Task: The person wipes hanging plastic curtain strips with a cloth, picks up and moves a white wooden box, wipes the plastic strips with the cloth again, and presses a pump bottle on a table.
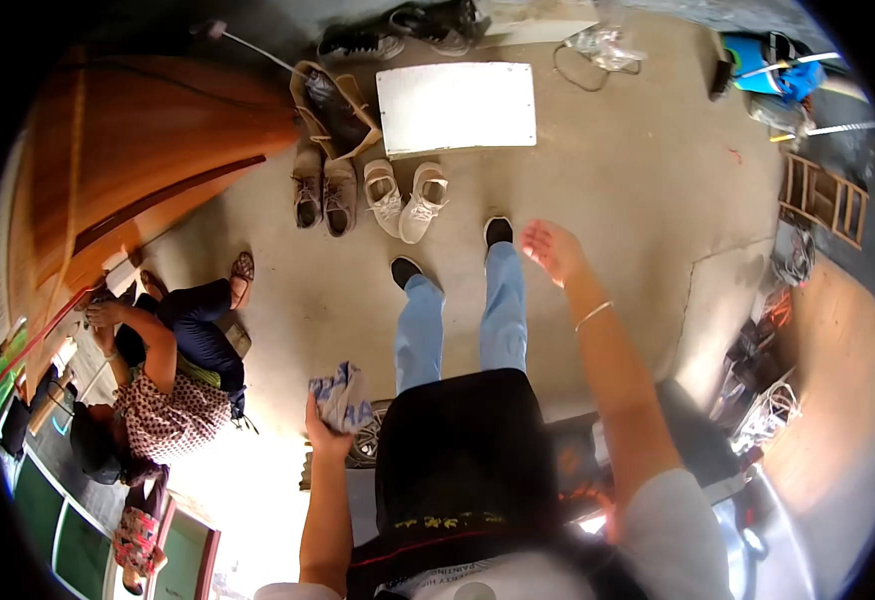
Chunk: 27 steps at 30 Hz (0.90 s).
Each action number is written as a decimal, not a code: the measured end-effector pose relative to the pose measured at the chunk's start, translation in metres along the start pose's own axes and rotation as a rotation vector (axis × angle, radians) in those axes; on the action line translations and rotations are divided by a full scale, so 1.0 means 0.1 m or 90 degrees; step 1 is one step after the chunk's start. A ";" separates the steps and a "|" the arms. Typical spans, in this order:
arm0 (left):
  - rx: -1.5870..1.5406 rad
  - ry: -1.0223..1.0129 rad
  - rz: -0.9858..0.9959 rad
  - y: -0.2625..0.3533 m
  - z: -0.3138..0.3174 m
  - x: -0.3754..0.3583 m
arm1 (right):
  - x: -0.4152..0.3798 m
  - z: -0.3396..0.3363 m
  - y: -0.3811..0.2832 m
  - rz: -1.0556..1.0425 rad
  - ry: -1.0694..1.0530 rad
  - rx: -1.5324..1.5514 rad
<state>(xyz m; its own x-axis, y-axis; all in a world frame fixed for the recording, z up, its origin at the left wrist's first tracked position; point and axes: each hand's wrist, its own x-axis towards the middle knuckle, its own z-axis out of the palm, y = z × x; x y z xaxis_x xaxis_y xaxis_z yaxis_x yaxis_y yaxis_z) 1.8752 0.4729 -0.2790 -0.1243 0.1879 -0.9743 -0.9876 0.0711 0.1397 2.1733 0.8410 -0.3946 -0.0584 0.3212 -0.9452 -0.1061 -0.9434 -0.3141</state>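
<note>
My left hand (328,432) is closed around a crumpled cloth (343,397), whitish-grey with blue print, out to the left of my lap. My right hand (552,250) is raised over the floor in front of my right foot, fingers stretched out and holding nothing. A pair of off-white lace-up shoes, a left one (384,197) and a right one (424,204), stands on the floor ahead of my feet. Beside them is a pair of brown shoes (339,196). Beyond the pale pair sits a white rectangular board or box (458,106).
A brown bag (336,112) stands behind the brown shoes, near a wooden cabinet (168,130). Dark shoes (433,28) lie at the back wall. A person (173,400) sits at the left; another person (138,530) is farther back. A small wooden rack (824,198) and cables are at the right.
</note>
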 end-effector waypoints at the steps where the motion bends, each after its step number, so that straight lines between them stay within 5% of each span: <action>1: 0.019 0.027 0.004 -0.05 -0.11 0.05 | 0.28 -0.01 -0.05 0.001 0.018 0.015; 8: -0.054 0.187 0.013 -0.63 -0.88 0.24 | 2.04 -0.02 -0.26 -0.014 0.057 0.035; 15: -0.064 0.265 -0.037 -1.13 -0.86 0.37 | 3.04 0.08 -0.20 0.010 0.138 0.246; 21: -0.082 0.267 -0.032 -1.21 -0.76 0.58 | 3.11 0.49 -0.12 -0.030 -0.100 0.482; 27: -0.084 0.263 -0.004 -1.12 -0.78 0.56 | 3.06 0.75 -0.21 -0.120 -0.090 0.509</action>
<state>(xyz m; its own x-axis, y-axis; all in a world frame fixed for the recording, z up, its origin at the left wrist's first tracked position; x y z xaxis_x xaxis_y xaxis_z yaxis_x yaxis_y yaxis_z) 1.9713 0.3994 -0.3628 -0.1188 -0.2219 -0.9678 -0.9890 -0.0601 0.1351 2.0828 0.9651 -0.6704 -0.0877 0.5253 -0.8464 -0.7965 -0.5473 -0.2571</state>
